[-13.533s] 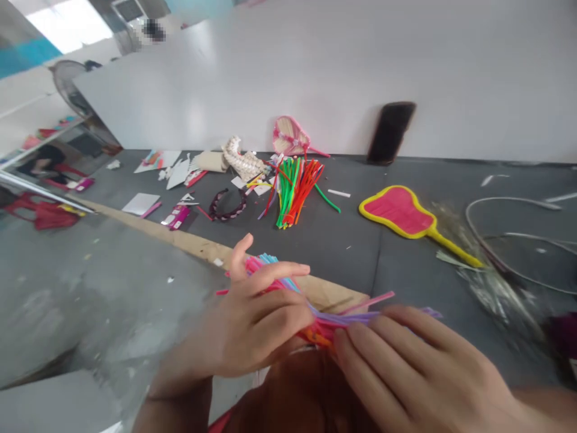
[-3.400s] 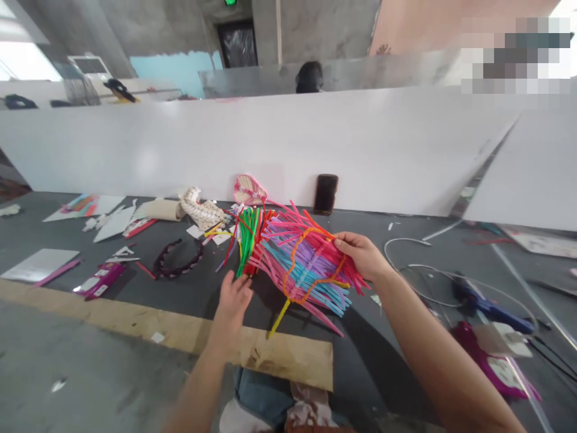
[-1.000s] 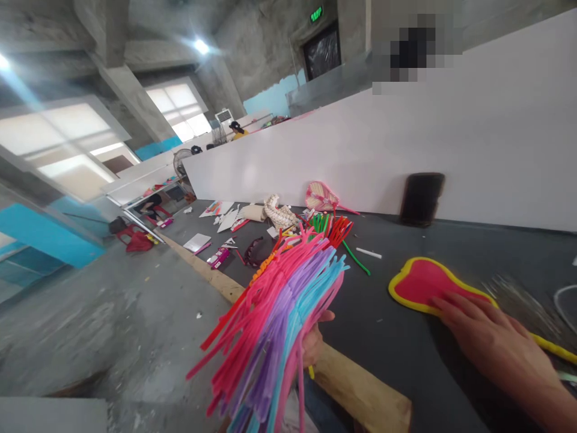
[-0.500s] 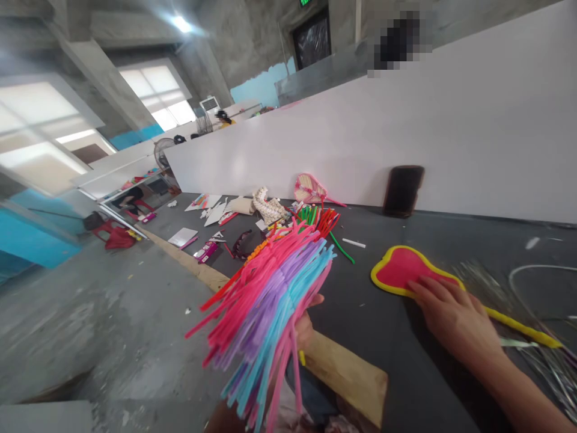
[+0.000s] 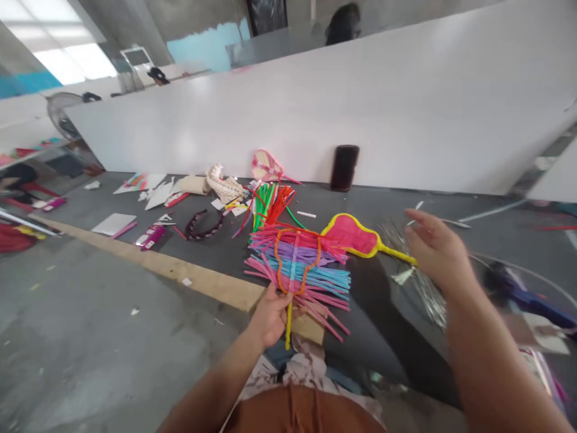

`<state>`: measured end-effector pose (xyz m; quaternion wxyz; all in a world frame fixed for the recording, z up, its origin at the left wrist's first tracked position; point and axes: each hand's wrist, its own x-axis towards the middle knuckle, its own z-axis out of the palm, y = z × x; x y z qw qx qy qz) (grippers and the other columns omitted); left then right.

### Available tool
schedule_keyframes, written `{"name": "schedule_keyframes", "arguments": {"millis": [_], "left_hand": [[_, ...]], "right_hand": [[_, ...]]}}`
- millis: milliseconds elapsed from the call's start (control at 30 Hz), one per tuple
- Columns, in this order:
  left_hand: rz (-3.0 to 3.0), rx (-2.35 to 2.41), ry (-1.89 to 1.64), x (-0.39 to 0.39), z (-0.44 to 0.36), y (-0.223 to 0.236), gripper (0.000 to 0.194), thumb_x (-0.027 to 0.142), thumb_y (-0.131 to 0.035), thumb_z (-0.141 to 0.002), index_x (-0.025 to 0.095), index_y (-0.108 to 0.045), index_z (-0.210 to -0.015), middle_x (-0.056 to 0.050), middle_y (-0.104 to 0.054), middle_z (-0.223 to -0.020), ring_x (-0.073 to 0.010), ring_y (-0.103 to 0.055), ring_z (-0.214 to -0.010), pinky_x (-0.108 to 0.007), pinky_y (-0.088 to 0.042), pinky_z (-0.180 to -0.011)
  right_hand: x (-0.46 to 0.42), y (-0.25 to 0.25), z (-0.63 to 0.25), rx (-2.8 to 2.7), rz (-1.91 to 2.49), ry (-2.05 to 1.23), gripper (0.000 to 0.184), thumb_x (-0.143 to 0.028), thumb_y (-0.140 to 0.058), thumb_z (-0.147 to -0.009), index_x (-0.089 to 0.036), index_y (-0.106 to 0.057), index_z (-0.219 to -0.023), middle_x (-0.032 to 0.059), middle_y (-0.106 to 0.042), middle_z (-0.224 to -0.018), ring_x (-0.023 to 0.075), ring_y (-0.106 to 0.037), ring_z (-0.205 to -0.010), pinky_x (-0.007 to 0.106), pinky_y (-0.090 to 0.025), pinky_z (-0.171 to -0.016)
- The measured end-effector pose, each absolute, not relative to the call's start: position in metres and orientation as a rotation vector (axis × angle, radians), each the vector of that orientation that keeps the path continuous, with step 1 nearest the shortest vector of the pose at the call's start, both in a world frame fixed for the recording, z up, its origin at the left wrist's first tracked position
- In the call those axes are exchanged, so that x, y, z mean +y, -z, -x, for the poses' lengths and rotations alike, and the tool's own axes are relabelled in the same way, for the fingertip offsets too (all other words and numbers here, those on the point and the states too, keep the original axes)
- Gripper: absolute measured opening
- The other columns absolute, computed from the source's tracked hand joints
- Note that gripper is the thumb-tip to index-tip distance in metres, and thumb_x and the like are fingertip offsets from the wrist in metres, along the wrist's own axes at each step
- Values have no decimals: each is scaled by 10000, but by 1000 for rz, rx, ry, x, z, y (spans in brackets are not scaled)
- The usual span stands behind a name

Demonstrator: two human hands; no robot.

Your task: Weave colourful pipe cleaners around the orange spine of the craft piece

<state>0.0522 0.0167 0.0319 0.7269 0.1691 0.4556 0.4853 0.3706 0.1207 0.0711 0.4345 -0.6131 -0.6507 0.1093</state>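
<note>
My left hand (image 5: pixel 270 316) grips the lower end of a pipe-cleaner fan (image 5: pixel 297 264), near its yellow stem. Rows of pink, purple and blue pipe cleaners stick out sideways from it, and an orange curved outline faces me. My right hand (image 5: pixel 435 246) is raised over the table with fingers apart and nothing in it. Below and left of that hand lies a finished-looking fan (image 5: pixel 356 234) with a pink face, yellow rim and yellow handle; the held fan's tips overlap its left edge in view. A bundle of green and red pipe cleaners (image 5: pixel 273 204) lies just behind.
A phone (image 5: pixel 345 167) leans on the white partition (image 5: pixel 288 120), near a small pink fan (image 5: pixel 265 165). Thin wires (image 5: pixel 428 294) and a blue glue gun (image 5: pixel 534 300) lie right. A braided headband (image 5: pixel 205 225) and purple power strip (image 5: pixel 151 236) lie left. People sit beyond the partition.
My right hand has lifted off the pink and yellow fan and moved right. The pipe-cleaner fan has been turned so its orange outline faces me, still in my left hand.
</note>
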Motion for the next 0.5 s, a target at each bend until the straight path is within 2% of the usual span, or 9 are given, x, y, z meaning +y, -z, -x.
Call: {"name": "schedule_keyframes", "arguments": {"millis": [133,233,333,400,500], "left_hand": [[-346,1008,-1029,5,-63,-42,391,124,-772,-714,197,-535,-1017,-11,-671,-940,-135,-678,-736,-298,-609,-701],[-381,984,-1067,-1,-59,-47,449,165,-791,-710,222,-530,-1072,1,-662,-987,-121,-669,-714,-272,-607,-638],[-482,956,-1056,-3,-48,-52,531,217,-802,-715,256,-504,-1153,4,-656,-1009,-125,-669,-707,-265,-602,-593],[-573,934,-996,-3,-41,-54,586,246,-801,-723,269,-472,-1208,-11,-663,-1020,-140,-678,-711,-279,-603,-600],[-709,914,-908,-2,-33,-54,639,283,-789,-743,269,-425,-1268,-36,-676,-1009,-151,-678,-696,-290,-595,-601]], "right_hand": [[103,-92,-339,-1871,1328,-178,350,-279,-466,-884,-209,-625,-1188,126,-622,-1278,272,-543,-1240,487,-436,-1033],[104,-92,-322,-1896,1262,-230,350,-285,-461,-903,-206,-616,-1207,123,-618,-1288,261,-537,-1244,481,-423,-1047],[117,-88,-316,-1769,1311,-573,386,-402,-456,-924,-188,-611,-1206,117,-667,-1210,251,-615,-1125,460,-473,-985],[127,-88,-313,-1648,1311,-832,474,-529,-440,-922,-185,-617,-1196,111,-690,-1168,242,-640,-1073,439,-493,-958],[138,-98,-306,-1665,1235,-1088,597,-665,-447,-875,-193,-632,-1190,104,-677,-1210,248,-603,-1148,434,-441,-1028]]}}
